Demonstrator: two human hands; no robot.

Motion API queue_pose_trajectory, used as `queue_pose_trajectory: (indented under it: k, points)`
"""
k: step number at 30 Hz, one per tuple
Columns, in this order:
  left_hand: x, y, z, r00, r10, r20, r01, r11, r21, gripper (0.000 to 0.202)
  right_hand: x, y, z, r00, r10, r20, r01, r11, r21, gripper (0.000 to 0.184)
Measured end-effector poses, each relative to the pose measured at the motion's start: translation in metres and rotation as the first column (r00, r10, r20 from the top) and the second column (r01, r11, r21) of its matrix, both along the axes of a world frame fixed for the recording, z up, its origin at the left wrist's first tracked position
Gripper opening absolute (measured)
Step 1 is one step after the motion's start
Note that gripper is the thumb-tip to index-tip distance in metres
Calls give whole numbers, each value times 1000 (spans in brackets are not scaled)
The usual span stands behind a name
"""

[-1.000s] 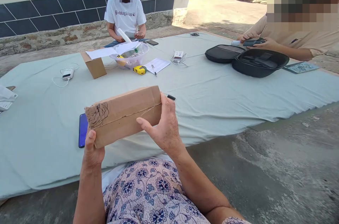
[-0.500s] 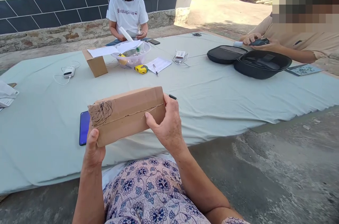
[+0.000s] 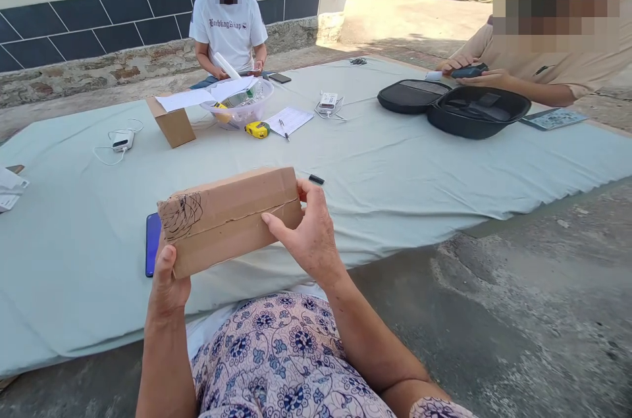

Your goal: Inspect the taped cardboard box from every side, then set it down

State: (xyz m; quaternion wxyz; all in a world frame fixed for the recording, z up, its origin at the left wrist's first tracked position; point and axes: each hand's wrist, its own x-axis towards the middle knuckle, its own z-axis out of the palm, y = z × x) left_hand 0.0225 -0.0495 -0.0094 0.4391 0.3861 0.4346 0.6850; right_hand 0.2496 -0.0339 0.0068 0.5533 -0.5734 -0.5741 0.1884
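Between both hands I hold a brown cardboard box (image 3: 232, 220), tilted above the near side of the table, with black scribbles on its left end and a seam along the face toward me. My left hand (image 3: 168, 283) grips the lower left corner, thumb on the front and the other fingers mostly hidden behind. My right hand (image 3: 309, 227) clasps the right end, its thumb pressed on the front face near the seam. A phone with a blue screen (image 3: 153, 243) lies partly behind the box. Just beyond my right fingers rests a small black object (image 3: 316, 179).
On the pale cloth (image 3: 375, 187) stand a plastic basket (image 3: 241, 116), another cardboard box (image 3: 174, 127), a yellow tape measure (image 3: 257, 130), paper with a pen (image 3: 291, 120), white corded devices and an open black case (image 3: 474, 116). Two people sit across and at right, their hands holding things.
The view has shifted slightly, so the scene sits a little differently in frame. Both hands keep hold of the box, and more of the small black object now shows beside my right hand.
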Motion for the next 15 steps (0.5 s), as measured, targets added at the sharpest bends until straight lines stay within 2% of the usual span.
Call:
queue_pose_trajectory:
  k: [4,9,15]
  points:
    - [-1,0,1,1000,3,8,-3,1000,-19,77,7,0,4,997,37,-72,-39,999,-25,48]
    - [0,1,2,1000,15,18,-15,999,-34,75,16,0,11,986,95,-134,-98,995,-21,38]
    - [-1,3,-2,999,18,40,-17,1000,-26,71,17,3,5,986,100,-132,-97,995,33,28]
